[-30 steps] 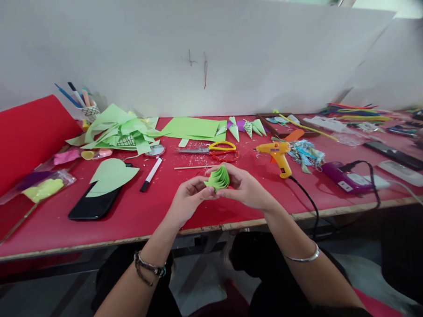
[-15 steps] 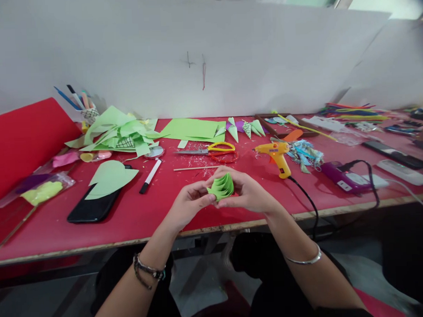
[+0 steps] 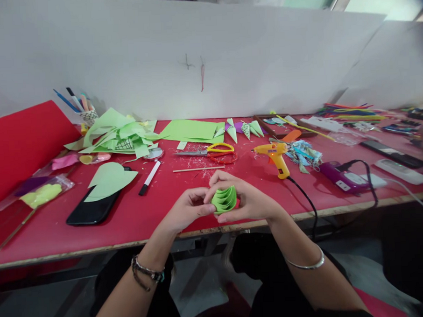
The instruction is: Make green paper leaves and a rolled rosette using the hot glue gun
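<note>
Between my hands, above the front edge of the red table (image 3: 158,224), is a small green piece of layered, curled paper (image 3: 224,199). My left hand (image 3: 191,208) pinches its left side with thumb and fingers. Wrapped about its right and far sides is my right hand (image 3: 246,196), fingers curled. Beyond the hands lies a thin wooden stick (image 3: 199,169), and behind it are yellow-and-red-handled scissors (image 3: 211,152). A yellow glue gun (image 3: 276,156) rests to the right. Leftward are a black-and-white marker (image 3: 149,178) and a pale green heart-shaped paper (image 3: 110,180) on a black phone (image 3: 93,205).
Green paper scraps (image 3: 121,134) heap at the back left, beside flat green sheets (image 3: 192,130) and small paper cones (image 3: 231,130). The glue gun's black cord (image 3: 308,198) hangs over the front edge. A purple power box (image 3: 343,177) and a remote (image 3: 393,154) lie right.
The green layered paper has been turned, so its curved folds show more fully. Both hands are slightly lower, and the right fingers have shifted over its top. The view moved a little.
</note>
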A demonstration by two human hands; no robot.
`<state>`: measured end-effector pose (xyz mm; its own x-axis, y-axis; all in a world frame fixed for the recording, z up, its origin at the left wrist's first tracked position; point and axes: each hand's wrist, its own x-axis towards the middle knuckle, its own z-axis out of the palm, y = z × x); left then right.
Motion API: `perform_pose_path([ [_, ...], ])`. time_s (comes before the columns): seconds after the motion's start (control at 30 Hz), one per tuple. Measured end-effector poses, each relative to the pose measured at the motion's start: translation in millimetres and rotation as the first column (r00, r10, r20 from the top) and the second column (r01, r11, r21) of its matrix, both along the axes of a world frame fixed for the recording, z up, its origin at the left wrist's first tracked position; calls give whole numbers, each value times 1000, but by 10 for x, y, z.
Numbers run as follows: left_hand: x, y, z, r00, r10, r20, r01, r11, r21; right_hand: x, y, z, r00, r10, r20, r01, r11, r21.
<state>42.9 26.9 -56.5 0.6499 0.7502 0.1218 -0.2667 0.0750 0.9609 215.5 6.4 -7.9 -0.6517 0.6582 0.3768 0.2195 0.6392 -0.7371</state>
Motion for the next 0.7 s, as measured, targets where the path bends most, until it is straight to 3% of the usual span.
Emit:
perform_pose_path([
  [0.2, -26, 1, 6, 1000, -18, -18, 18, 1000, -9, -14, -34, 40, 999, -28, 32, 26, 998, 59],
  [0.4, -8, -24, 0, 999, 16, 46, -14, 999, -47, -61, -94, 73, 990, -132, 41, 124, 980, 158],
  [0.57, 59, -74, 15, 987, 91, 131, -59, 973, -225, -87, -106, 53, 975, -222, 22, 210, 946, 247],
  [0.7, 118, -100, 11, 981, 69, 179, -14, 956, -294, -93, -86, 14, 958, -287, 17, 268, 913, 306],
])
